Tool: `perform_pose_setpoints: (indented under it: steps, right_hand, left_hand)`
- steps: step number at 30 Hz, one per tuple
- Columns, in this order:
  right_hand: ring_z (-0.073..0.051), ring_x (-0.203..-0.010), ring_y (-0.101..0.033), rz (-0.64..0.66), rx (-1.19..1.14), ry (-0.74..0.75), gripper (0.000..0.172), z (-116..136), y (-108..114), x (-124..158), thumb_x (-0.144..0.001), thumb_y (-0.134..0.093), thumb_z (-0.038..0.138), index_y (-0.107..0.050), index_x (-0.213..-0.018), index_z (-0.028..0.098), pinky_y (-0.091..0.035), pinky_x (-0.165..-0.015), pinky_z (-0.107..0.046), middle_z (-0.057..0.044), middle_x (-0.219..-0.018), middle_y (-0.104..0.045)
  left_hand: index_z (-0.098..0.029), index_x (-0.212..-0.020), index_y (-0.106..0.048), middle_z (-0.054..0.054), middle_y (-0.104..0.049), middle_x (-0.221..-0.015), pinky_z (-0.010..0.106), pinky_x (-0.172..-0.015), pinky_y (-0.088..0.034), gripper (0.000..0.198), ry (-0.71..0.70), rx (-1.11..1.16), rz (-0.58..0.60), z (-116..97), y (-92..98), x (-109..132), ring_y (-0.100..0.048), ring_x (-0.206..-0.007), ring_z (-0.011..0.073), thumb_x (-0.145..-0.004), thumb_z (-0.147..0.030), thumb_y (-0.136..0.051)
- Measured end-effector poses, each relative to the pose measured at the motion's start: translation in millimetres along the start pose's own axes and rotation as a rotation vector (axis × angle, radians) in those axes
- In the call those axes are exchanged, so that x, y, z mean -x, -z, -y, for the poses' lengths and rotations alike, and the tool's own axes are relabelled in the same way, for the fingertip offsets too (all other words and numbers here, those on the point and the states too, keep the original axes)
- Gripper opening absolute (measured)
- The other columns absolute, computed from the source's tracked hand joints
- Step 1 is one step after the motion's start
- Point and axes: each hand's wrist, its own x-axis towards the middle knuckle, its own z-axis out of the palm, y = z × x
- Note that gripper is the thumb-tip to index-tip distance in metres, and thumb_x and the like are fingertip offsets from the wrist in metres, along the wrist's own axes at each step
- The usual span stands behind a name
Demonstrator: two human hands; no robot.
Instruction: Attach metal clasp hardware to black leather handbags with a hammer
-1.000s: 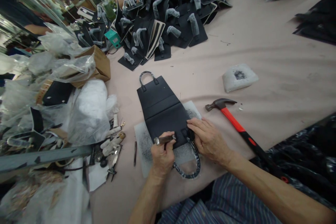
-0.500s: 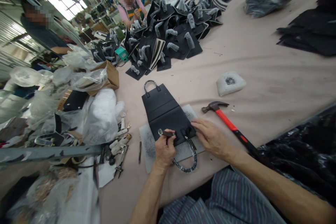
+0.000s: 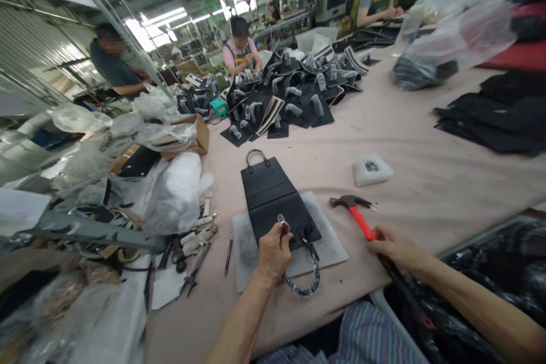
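Observation:
A flat black leather bag panel point(image 3: 273, 199) lies on a grey felt mat point(image 3: 330, 242), with a dark loop handle point(image 3: 255, 154) at its far end. A second, wrapped handle point(image 3: 305, 276) curves off the near end. My left hand point(image 3: 273, 253) rests on that near end, pinching a small metal punch point(image 3: 281, 220) held upright. To the right, my right hand point(image 3: 394, 246) has its fingers around the handle of a hammer point(image 3: 362, 222) with a steel head, a red shaft and a black grip. The punch tip is hidden by my fingers.
A white stone pad point(image 3: 372, 170) sits beyond the hammer on the pale cloth table point(image 3: 426, 193). Several black panels with wrapped handles point(image 3: 281, 102) lie heaped ahead. Plastic bags point(image 3: 173, 193), a cardboard box point(image 3: 187, 136) and hand tools crowd the left. Co-workers sit further back.
My right hand has left the leather panel and gone to the hammer's handle. The punch has swung from lying flat to upright. The view has tilted up, showing more of the room.

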Motion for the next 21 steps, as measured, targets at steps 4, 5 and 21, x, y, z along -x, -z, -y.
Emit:
perform_pose_setpoints:
  steps: [4,5,21]
  right_hand:
    - [-0.009,-0.041,-0.039,0.186,-0.430,-0.186,0.016,50.8,7.0,14.7,-0.080,-0.057,0.035,-0.049,-0.076,0.022,-0.038,-0.038,-0.021,0.005,-0.059,-0.045]
    - [-0.008,-0.038,-0.035,0.189,-0.495,-0.197,0.017,66.6,10.7,21.7,-0.083,-0.054,0.038,-0.049,-0.079,0.022,-0.034,-0.035,-0.020,0.006,-0.059,-0.043]
    - [-0.013,-0.040,-0.046,-0.239,0.429,0.972,0.027,176.6,27.1,80.3,-0.103,-0.041,0.039,-0.050,-0.081,0.025,-0.027,-0.044,-0.030,0.003,-0.052,-0.054]
  left_hand:
    - [-0.021,-0.101,-0.063,0.003,-0.074,-0.088,0.026,-0.076,-0.057,0.018,-0.016,0.045,-0.008,2.9,-2.7,0.7,-0.074,-0.081,0.0180,-0.088,-0.011,-0.055]
    - [-0.021,-0.101,-0.062,0.003,-0.074,-0.088,0.026,-0.077,-0.057,0.018,-0.020,0.053,-0.011,4.0,-3.5,0.9,-0.074,-0.081,0.0179,-0.088,-0.010,-0.055]
    - [-0.021,-0.100,-0.063,0.005,-0.074,-0.090,0.028,-0.078,-0.056,0.017,-0.019,0.047,-0.001,4.9,-3.0,0.4,-0.073,-0.083,0.0193,-0.089,-0.011,-0.055]
